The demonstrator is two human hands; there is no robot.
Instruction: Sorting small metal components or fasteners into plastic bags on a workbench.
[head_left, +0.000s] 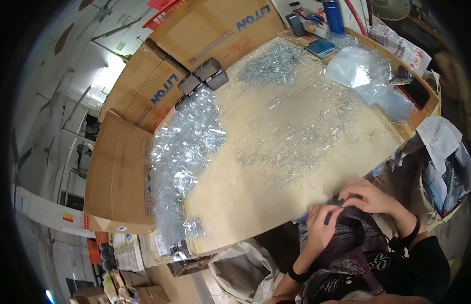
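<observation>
My left hand point(320, 226) and my right hand point(367, 196) meet above my lap, just off the near right edge of the table point(245, 218). Both have their fingers bent and pinched together around something small and dark, too blurred and covered to name. Dark patterned cloth point(346, 233) lies beneath them on my lap. Closest on the tabletop are loose thin silvery pins or wires point(306, 147), scattered across the middle. A denser heap of these thin pieces point(273, 63) sits toward the back.
Shiny clear small packets point(185, 152) pile up at left, beside cardboard boxes point(121, 172). Clear plastic bags point(357, 66), a phone point(413, 91), a blue flat device point(321, 47) and a blue bottle point(333, 17) occupy the back right. An open white sack point(245, 268) stands below the front edge.
</observation>
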